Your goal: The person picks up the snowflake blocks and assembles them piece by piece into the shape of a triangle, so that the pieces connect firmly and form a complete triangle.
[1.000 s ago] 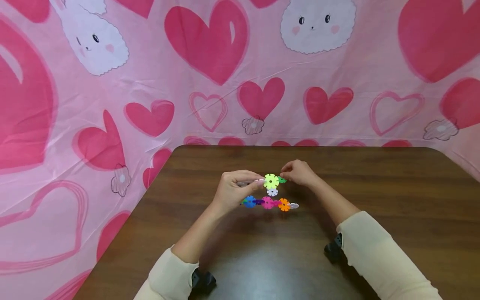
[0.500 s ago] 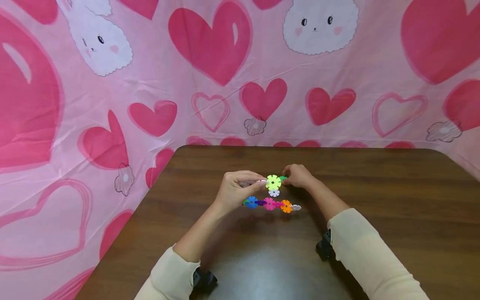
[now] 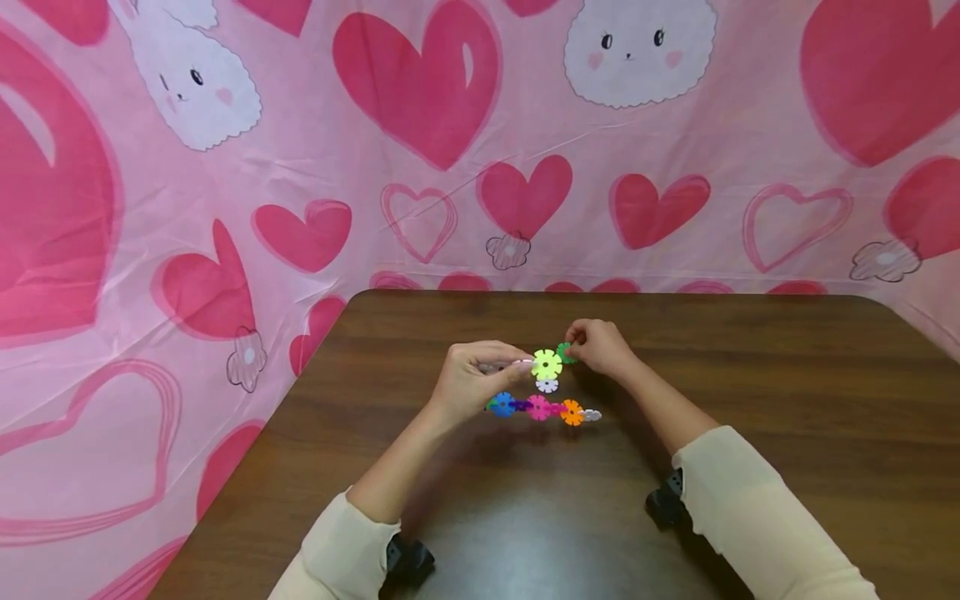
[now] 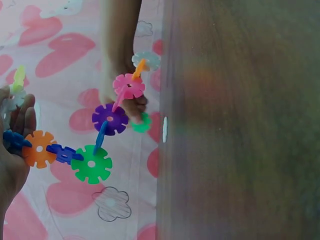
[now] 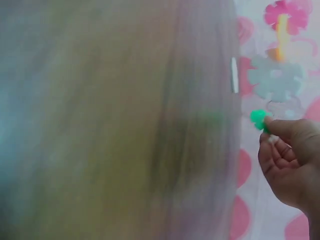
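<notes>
My left hand (image 3: 476, 379) holds a chain of interlocking plastic snowflake discs by one end, its thumb and fingers pinching near a yellow-green disc (image 3: 547, 364). A small white disc (image 3: 547, 386) shows just below that one. The chain loops round in front, with an orange disc (image 4: 39, 149), a green one (image 4: 92, 164), a purple one (image 4: 110, 120) and a pink one (image 4: 129, 86), ending in a whitish disc (image 5: 276, 77). Between thumb and forefinger, my right hand (image 3: 602, 346) pinches a loose-looking green disc (image 5: 258, 119), close beside the yellow-green disc's upper right edge.
Both hands work above a dark wooden table (image 3: 750, 375). A pink cloth (image 3: 420, 217) printed with hearts and rabbit faces hangs behind and to the left of it. Black wrist cameras, such as the left one (image 3: 408, 560), sit under the cream sleeves (image 3: 765, 500).
The right hand came in toward the yellow-green disc, then drew slightly back up and away. Its green disc now turns more of its face to the head view. The left hand barely moved.
</notes>
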`<action>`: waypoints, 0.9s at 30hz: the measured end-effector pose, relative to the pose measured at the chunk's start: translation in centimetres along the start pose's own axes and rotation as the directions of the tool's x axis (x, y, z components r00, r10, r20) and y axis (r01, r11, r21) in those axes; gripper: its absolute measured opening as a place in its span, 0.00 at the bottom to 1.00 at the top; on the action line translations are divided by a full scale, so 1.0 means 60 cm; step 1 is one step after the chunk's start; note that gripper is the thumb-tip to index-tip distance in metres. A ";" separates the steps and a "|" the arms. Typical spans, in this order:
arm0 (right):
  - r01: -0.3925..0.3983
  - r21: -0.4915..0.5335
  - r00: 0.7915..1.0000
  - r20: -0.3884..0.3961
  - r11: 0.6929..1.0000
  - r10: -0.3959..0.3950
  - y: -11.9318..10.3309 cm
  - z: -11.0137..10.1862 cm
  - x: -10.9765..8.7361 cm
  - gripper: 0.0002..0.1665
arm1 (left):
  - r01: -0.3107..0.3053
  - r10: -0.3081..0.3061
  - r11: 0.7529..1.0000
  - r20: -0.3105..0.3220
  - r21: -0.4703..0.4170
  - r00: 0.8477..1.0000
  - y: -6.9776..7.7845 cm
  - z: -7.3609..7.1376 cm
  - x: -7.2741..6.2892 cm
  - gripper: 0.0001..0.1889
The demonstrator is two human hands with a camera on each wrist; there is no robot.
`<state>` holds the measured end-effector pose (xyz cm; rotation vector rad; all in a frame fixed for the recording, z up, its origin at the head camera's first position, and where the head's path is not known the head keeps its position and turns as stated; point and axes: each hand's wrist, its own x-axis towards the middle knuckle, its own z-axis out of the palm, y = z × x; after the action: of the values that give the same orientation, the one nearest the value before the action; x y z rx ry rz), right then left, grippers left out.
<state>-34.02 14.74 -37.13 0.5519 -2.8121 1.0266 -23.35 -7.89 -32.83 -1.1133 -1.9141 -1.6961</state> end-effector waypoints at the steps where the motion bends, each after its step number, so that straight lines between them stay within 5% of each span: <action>1: -0.008 0.040 1.000 -0.012 0.999 0.008 -0.002 -0.003 -0.005 0.05 | 0.002 -0.002 1.000 -0.001 -0.002 1.000 -0.001 0.000 0.000 0.04; 6: 0.007 0.166 0.997 -0.079 0.986 0.006 -0.012 -0.016 -0.038 0.07 | 0.022 -0.022 1.000 -0.007 -0.006 1.000 -0.002 0.001 0.001 0.04; 27: 0.169 0.303 0.968 -0.232 0.938 -0.100 -0.084 -0.074 -0.174 0.07 | 0.037 -0.037 0.999 -0.008 0.008 0.999 -0.008 0.009 0.002 0.04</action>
<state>-22.61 17.13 -32.88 0.6138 -2.3989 1.4317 -23.66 -7.34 -33.19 -1.0728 -1.9459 -1.7082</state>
